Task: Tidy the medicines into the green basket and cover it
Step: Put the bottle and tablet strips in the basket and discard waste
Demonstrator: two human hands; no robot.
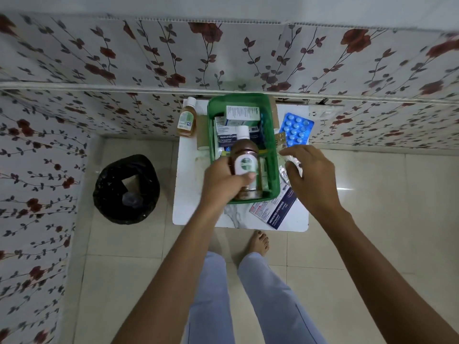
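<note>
The green basket stands on the small white desk, against the flower-patterned wall panel. Several medicine boxes lie inside it, stacked toward its far end.

The left hand holds a brown bottle with a white cap over the near half of the basket. The fingers of this hand are wrapped around the bottle's lower body, with the thumb pressed across the label. The bottle is tilted, cap pointing toward the wall.

The right hand is just beside the basket's right wall, above the desk. Its fingers are curled around a silver foil strip; whether they grip it firmly cannot be told.

A blue blister pack lies on the desk to the right of the basket, beyond the right hand. A flat dressing packet lies at the near right corner of the desk, partly under the basket. A second, amber bottle lies on the desk just left of the basket.

A black bin stands on the tiled floor to the left of the desk.
</note>
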